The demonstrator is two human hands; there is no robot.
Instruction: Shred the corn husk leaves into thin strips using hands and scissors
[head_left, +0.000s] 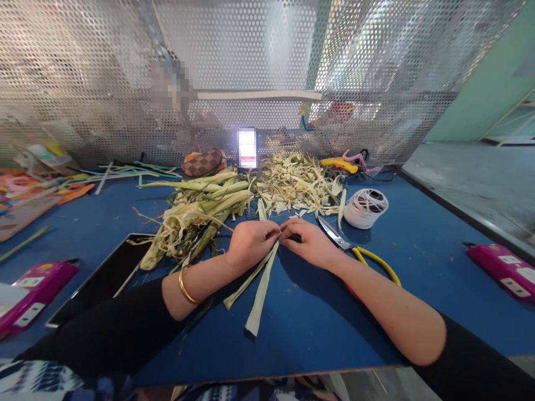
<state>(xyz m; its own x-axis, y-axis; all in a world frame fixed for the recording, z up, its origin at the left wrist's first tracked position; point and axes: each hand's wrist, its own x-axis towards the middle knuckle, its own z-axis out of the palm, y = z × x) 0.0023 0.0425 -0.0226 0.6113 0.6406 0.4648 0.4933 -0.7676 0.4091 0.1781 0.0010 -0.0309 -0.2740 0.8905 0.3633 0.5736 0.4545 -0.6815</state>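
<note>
My left hand (252,240) and my right hand (308,240) meet fingertip to fingertip over the blue table. Between them they pinch pale green husk strips (264,292), whose two loose ends hang toward me. Another pale strip end (261,210) shows just beyond my fingers. Left of my left hand lies a heap of dried corn husks (200,217). Open scissors (334,233) with yellow handles lie by my right wrist, partly under my forearm. Beyond them stands a spool of white string (365,209). What exactly the fingertips grip is partly hidden.
Husk scraps (296,181) pile up at the back, near a lit phone (247,149) and a checked pouch (203,162). A dark tablet (104,278) lies left. Magenta power strips (504,268) sit at both sides. A perforated metal panel (251,55) bounds the table (317,328).
</note>
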